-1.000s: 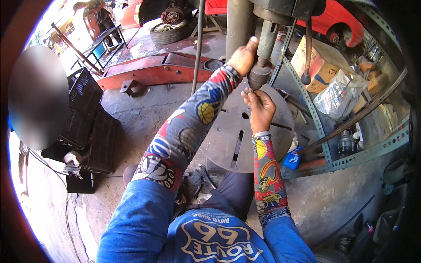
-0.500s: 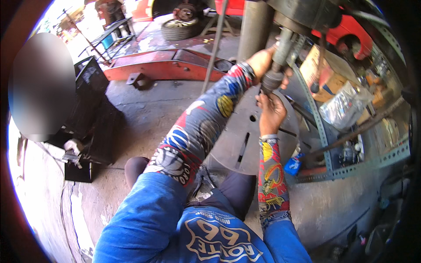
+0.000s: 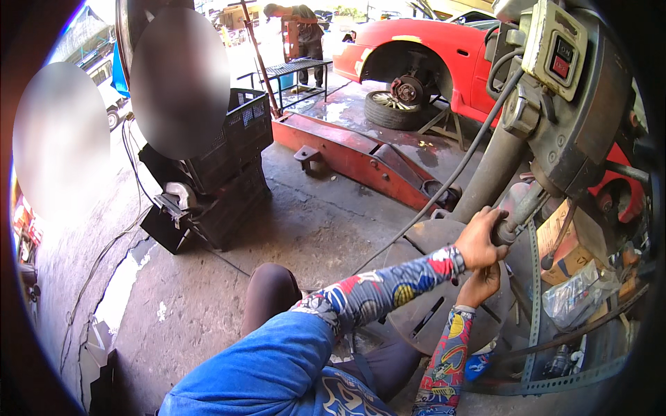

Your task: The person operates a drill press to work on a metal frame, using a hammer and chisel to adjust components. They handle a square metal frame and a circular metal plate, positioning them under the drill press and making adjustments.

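Note:
A drill press head (image 3: 579, 132) hangs at the upper right, and its metal drill chuck (image 3: 508, 232) points down. My left hand (image 3: 479, 239) is closed around the lower part of the chuck, fingers bent against it. Just beneath it, my right hand (image 3: 481, 284) is closed, its fingertips up under the chuck; what they hold, if anything, is hidden behind the left hand. Below both hands lies the round slotted drill press table (image 3: 409, 315). Patterned sleeves cover both my forearms.
A red floor jack (image 3: 354, 156) lies ahead, near a red car (image 3: 430, 55) with a wheel off. Black crates (image 3: 236, 173) stand left. A cable (image 3: 458, 173) hangs from the press. At right, a metal frame (image 3: 534, 291) borders a cardboard box (image 3: 569, 243) and a plastic bag (image 3: 579, 298).
The view has swung left and up, so the press sits farther right. My left hand has shifted from behind the chuck to its near left side. The right hand stays below it.

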Demonstrator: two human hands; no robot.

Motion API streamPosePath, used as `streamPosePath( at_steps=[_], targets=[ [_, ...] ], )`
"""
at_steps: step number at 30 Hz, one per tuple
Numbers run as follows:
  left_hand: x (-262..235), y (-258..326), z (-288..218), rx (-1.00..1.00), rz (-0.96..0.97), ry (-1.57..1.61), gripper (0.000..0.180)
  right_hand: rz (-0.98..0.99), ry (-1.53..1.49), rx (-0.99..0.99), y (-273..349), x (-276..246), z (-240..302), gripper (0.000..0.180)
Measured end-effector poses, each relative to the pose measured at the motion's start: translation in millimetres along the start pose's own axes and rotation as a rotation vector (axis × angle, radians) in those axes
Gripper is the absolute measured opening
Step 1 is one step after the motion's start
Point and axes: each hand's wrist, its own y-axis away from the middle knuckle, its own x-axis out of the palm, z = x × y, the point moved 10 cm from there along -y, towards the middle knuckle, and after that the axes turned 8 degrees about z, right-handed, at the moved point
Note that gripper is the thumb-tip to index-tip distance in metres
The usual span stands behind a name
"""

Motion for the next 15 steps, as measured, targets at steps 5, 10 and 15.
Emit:
streamPosePath(
  at_steps=[5,10,15],
  targets=[
    [10,-24,11,-0.079,0.243,-0.087,0.063,0.113,-0.051,0.019,-1,7,11,0.043],
    [29,-7,27,-0.136,0.122,0.233,0.052,0.002,-0.309,0.088,1,8,13,0.008],
    [25,-5,19,-0.103,0.081,0.219,0.048,0.051,-0.206,0.153,2,10,18,0.014]
  ],
)
